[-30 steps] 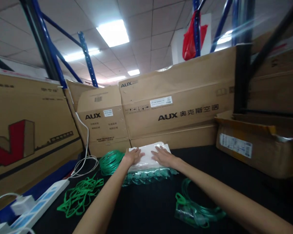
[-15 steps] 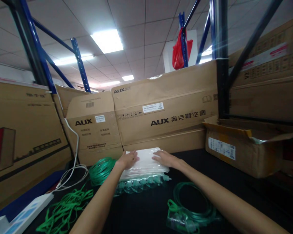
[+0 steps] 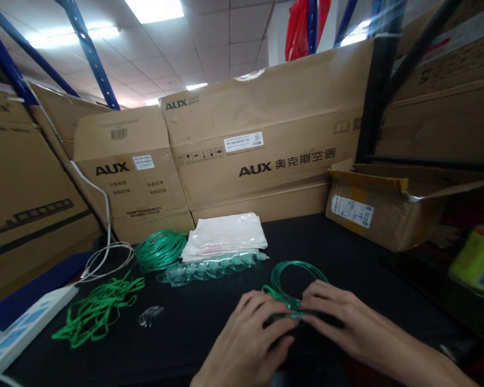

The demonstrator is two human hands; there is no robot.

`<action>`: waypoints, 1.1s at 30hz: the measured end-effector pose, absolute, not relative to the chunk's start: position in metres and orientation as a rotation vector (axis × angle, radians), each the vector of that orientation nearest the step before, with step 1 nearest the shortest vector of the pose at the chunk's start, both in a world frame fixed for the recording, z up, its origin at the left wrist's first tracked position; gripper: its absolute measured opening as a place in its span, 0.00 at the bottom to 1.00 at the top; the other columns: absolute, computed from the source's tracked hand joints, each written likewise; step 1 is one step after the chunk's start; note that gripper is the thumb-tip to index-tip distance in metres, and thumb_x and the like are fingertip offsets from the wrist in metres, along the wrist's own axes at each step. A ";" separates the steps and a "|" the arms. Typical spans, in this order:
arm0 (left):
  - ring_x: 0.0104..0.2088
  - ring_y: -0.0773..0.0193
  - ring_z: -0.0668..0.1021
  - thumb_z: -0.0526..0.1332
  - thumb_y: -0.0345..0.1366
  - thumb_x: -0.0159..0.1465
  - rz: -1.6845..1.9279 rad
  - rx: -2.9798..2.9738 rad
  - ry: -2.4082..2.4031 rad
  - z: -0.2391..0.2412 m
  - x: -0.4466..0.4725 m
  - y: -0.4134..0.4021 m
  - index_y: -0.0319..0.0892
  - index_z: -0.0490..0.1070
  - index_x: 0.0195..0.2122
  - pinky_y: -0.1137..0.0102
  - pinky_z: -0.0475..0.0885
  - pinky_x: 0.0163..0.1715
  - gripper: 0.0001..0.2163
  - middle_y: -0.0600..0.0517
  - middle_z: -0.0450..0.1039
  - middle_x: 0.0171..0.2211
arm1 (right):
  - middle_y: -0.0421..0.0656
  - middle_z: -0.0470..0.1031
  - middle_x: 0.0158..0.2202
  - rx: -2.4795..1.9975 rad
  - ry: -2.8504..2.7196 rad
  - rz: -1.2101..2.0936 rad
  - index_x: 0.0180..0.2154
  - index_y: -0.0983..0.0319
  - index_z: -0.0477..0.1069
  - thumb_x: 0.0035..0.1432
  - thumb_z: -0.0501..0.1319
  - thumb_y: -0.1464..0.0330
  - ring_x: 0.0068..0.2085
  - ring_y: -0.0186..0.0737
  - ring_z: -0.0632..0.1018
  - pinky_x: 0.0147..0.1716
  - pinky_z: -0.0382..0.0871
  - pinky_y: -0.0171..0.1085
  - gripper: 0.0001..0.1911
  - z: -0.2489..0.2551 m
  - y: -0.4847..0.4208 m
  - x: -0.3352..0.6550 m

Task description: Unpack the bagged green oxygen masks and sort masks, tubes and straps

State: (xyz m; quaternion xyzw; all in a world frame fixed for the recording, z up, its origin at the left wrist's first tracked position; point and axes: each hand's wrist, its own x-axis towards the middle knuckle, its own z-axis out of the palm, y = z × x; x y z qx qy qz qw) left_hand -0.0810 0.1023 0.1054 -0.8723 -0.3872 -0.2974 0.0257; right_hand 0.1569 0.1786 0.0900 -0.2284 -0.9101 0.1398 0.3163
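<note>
A coil of thin green tubing (image 3: 294, 267) lies on the black tabletop at the lower right, with a clear plastic piece at its near end. My left hand (image 3: 254, 333) closes on the near end of the coil from the left. From the right, my right hand (image 3: 342, 317) grips the same spot, its thumb and fingertips close to the left ones. The fingers hide most of the clear piece. Farther back lie a stack of white packets (image 3: 226, 234), a row of clear green plastic parts (image 3: 213, 267) and a larger bundle of green tubing (image 3: 161, 250).
On the left are a tangle of green elastic bands (image 3: 100, 309), a small clear plastic piece (image 3: 150, 316), a white power strip (image 3: 32, 325) and its cable. Cardboard boxes (image 3: 282, 129) wall the back. An open carton (image 3: 371, 215) stands at right, near a yellow-green object (image 3: 478, 263).
Both hands have left the white packet stack and come nearer and right, onto the tubing coil. The packets stay on the table. The view has tilted downward.
</note>
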 end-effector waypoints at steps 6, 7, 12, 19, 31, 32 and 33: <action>0.57 0.58 0.75 0.67 0.34 0.66 -0.827 -2.694 -1.360 0.091 -0.075 0.127 0.52 0.71 0.56 0.57 0.71 0.61 0.18 0.53 0.75 0.56 | 0.43 0.77 0.41 -0.728 -2.508 -0.016 0.45 0.56 0.73 0.64 0.63 0.74 0.41 0.47 0.78 0.41 0.76 0.46 0.09 0.060 0.178 0.151; 0.56 0.58 0.76 0.66 0.33 0.66 -0.845 -2.686 -1.352 0.091 -0.076 0.129 0.52 0.72 0.56 0.56 0.71 0.61 0.17 0.53 0.76 0.55 | 0.44 0.77 0.41 -0.741 -2.511 -0.079 0.44 0.57 0.73 0.64 0.63 0.74 0.41 0.49 0.78 0.41 0.76 0.48 0.08 0.057 0.180 0.148; 0.51 0.60 0.79 0.65 0.33 0.67 -0.917 -2.638 -1.292 0.090 -0.082 0.127 0.50 0.73 0.53 0.57 0.72 0.60 0.14 0.53 0.79 0.51 | 0.44 0.75 0.42 -0.668 -2.532 -0.194 0.45 0.59 0.70 0.65 0.63 0.73 0.44 0.50 0.77 0.47 0.73 0.50 0.07 0.054 0.184 0.140; 0.47 0.61 0.82 0.62 0.35 0.69 -0.865 -2.569 -1.171 0.092 -0.092 0.130 0.48 0.73 0.51 0.53 0.69 0.61 0.10 0.52 0.81 0.48 | 0.44 0.74 0.41 -0.589 -2.626 -0.029 0.44 0.59 0.68 0.63 0.55 0.83 0.42 0.45 0.75 0.48 0.70 0.46 0.14 0.064 0.187 0.139; 0.41 0.65 0.82 0.64 0.31 0.65 -0.968 -2.450 -1.180 0.086 -0.105 0.110 0.46 0.73 0.49 0.58 0.69 0.60 0.11 0.55 0.82 0.43 | 0.45 0.75 0.38 -0.452 -2.560 -0.097 0.46 0.62 0.70 0.69 0.55 0.77 0.39 0.46 0.73 0.42 0.68 0.44 0.08 0.068 0.179 0.122; 0.40 0.65 0.82 0.64 0.31 0.65 -0.979 -2.445 -1.177 0.086 -0.105 0.109 0.46 0.73 0.49 0.59 0.69 0.59 0.11 0.55 0.82 0.43 | 0.45 0.75 0.38 -0.445 -2.557 -0.082 0.46 0.62 0.70 0.69 0.55 0.77 0.39 0.45 0.72 0.42 0.68 0.44 0.09 0.069 0.179 0.121; 0.40 0.65 0.82 0.64 0.31 0.65 -0.982 -2.442 -1.175 0.087 -0.105 0.109 0.46 0.73 0.49 0.59 0.69 0.59 0.12 0.54 0.82 0.44 | 0.45 0.75 0.38 -0.448 -2.557 -0.059 0.46 0.63 0.70 0.68 0.55 0.78 0.39 0.45 0.72 0.41 0.68 0.43 0.09 0.070 0.179 0.120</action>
